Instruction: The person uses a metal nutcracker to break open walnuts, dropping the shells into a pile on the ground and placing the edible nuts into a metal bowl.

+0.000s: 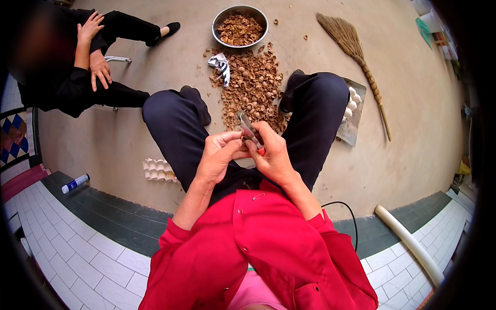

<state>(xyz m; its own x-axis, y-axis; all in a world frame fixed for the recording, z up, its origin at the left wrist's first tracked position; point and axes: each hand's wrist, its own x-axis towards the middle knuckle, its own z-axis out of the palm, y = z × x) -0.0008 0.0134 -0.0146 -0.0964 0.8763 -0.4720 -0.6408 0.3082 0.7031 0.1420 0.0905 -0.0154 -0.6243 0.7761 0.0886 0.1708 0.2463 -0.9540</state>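
My right hand [273, 157] grips a small metal pair of pliers [248, 126] with red on its handle end. The tool's rounded head points away from me, over the shells. Close beside it, my left hand [219, 157] pinches a small brown walnut piece [244, 142], mostly covered by my fingers. Both hands meet above my lap, between my knees. On the floor ahead spreads a heap of cracked walnut shells [252, 83]. Behind the heap stands a steel basin [214, 29] holding walnut kernels [241, 31]. A crumpled black-and-white cloth or wrapper [220, 66] lies on the heap's left edge.
A seated person [58, 77] in black is at the left. On the right lie a straw broom [362, 64] and a metal dustpan [350, 133] with a white egg tray. Another egg tray [158, 169] sits by my left leg. A can [75, 183] and a pale pipe [410, 244] lie behind.
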